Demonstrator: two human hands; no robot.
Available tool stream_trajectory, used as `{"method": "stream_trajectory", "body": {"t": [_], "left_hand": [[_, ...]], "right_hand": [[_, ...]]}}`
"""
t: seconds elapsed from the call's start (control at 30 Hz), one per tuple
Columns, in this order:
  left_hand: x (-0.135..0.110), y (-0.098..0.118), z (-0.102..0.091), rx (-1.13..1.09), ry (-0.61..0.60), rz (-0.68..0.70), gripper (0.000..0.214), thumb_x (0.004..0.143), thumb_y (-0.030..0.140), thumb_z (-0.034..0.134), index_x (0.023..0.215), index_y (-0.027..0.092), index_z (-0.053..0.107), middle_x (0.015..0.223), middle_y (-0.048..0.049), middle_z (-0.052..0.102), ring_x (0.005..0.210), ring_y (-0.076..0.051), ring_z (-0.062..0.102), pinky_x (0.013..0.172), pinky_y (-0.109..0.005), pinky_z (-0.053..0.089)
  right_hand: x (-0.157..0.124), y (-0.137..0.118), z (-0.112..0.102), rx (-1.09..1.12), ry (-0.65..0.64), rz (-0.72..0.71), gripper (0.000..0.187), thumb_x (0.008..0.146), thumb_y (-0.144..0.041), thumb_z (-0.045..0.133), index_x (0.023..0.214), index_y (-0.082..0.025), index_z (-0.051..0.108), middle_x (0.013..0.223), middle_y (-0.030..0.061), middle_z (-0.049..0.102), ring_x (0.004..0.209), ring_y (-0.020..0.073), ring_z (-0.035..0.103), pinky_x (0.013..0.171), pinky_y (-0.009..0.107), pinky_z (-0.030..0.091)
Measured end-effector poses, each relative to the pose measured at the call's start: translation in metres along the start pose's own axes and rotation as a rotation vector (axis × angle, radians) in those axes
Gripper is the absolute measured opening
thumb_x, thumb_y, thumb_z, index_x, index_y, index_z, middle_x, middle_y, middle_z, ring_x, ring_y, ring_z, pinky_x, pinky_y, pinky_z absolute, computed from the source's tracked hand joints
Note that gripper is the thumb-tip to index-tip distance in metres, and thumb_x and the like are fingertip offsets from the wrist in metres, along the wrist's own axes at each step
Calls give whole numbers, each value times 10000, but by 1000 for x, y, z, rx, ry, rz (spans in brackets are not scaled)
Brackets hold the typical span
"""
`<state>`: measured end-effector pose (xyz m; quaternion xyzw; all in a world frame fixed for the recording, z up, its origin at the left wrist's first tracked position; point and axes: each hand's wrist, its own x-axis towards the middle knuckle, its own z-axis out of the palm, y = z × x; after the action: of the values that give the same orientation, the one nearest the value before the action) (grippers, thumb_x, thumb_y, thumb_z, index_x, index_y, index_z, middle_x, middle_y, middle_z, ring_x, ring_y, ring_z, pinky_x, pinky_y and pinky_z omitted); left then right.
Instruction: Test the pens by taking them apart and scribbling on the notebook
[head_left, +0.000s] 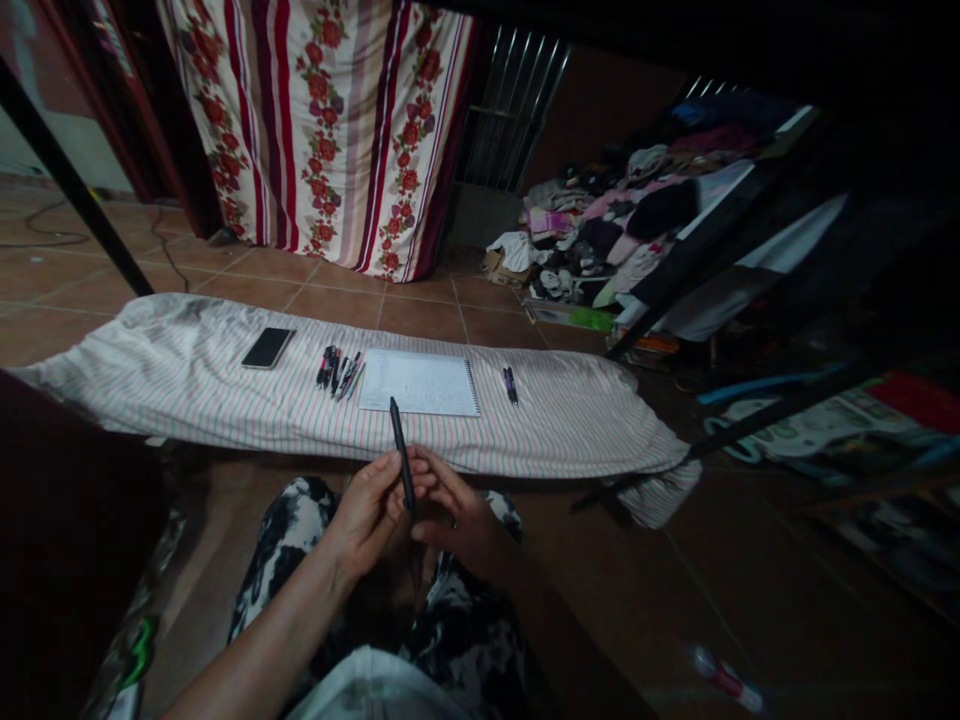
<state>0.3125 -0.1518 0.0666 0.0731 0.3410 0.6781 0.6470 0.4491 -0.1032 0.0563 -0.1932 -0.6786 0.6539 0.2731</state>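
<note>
A black pen (pixel 403 455) points up and away, tilted slightly left, over the near edge of the cloth-covered surface. My left hand (pixel 366 510) pinches it between thumb and fingers. Close on the other side, my right hand (pixel 459 515) is half curled, its thumb apart from its fingers. Its fingertips come up beside the pen and my left fingertips; whether they touch the pen is hard to see. Beyond the pen's tip lies a spiral notebook (pixel 427 380) with faint marks on its page. Several pens (pixel 341 373) are grouped left of the notebook.
A striped cloth (pixel 225 410) covers the low surface. On it lie a phone (pixel 268 347) at left and dark pens (pixel 510 386) at right. Dark poles (pixel 71 170) slant past both sides. Behind are a floral curtain (pixel 322 130) and a clothes heap (pixel 600 220).
</note>
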Motion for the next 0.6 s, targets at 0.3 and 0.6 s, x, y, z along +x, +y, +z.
{"method": "stream_trajectory", "body": {"t": [0.3, 0.6], "left_hand": [[-5, 1, 13, -149, 91, -30, 169, 836, 78, 476, 794, 58, 638, 686, -89, 682, 600, -132, 666, 571, -200, 551], [-13, 2, 25, -122, 101, -25, 202, 846, 81, 452, 765, 59, 636, 675, -81, 675, 565, -115, 650, 551, -189, 543]], "right_hand": [[0, 4, 4, 256, -21, -50, 660, 718, -136, 666, 1299, -295, 396, 1366, 47, 412, 1199, 187, 451, 1026, 361, 347], [-4, 2, 10, 297, 50, -61, 632, 701, -181, 687, 1263, -314, 430, 1327, 12, 461, 1194, 185, 460, 1013, 338, 377]]}}
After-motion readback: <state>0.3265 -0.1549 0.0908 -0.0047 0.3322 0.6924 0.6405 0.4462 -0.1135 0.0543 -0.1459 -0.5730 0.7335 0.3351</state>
